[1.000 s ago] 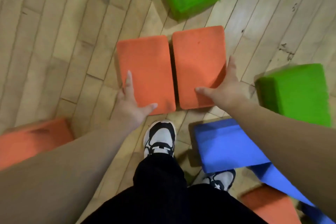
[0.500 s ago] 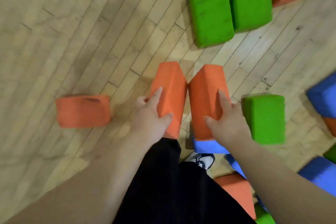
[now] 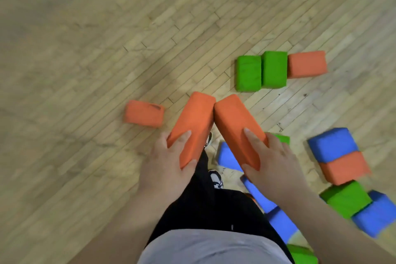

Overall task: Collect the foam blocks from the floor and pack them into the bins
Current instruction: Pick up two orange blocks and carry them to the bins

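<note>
I hold two orange foam blocks up off the wooden floor, their far ends touching in a V. My left hand [image 3: 169, 163] grips the near end of the left orange block [image 3: 194, 122], thumb underneath. My right hand [image 3: 267, 161] grips the near end of the right orange block [image 3: 234, 126]. More blocks lie on the floor: one orange block [image 3: 144, 113] to the left, and two green blocks [image 3: 261, 70] side by side with an orange block [image 3: 306, 64] further off. No bin is in view.
A scatter of blue [image 3: 332, 143], orange [image 3: 345, 167] and green [image 3: 347, 198] blocks lies at the right, with more blue blocks [image 3: 278, 221] by my feet. My black trousers and a shoe [image 3: 215, 179] are below the hands. Bare floorboards [image 3: 85, 49] stretch left and ahead.
Both hands took hold of the two flat orange blocks, tipped them on edge and lifted them from the floor. The view rose and the other blocks now look further away.
</note>
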`<act>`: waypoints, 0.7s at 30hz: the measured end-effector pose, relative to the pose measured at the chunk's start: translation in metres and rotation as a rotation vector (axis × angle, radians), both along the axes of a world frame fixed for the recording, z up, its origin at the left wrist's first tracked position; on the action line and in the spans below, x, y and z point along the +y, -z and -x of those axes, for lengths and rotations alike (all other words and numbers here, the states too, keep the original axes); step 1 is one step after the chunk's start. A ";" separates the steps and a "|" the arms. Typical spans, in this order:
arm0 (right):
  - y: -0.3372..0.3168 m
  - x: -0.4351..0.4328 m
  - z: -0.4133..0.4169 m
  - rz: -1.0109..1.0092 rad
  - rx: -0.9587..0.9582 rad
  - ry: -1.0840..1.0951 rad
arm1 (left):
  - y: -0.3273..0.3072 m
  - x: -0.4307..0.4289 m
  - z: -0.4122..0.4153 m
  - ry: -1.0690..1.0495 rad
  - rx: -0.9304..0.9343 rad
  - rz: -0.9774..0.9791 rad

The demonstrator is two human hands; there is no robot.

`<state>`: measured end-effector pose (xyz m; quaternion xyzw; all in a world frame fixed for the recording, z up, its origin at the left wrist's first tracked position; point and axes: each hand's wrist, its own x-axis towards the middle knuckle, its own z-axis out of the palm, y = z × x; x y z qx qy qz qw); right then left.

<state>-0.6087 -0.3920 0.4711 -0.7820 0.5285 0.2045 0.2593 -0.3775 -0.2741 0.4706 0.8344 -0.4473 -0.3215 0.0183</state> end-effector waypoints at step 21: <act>-0.119 0.318 -0.202 -0.083 -0.147 -1.137 | -0.122 0.494 0.004 -0.962 -0.119 0.060</act>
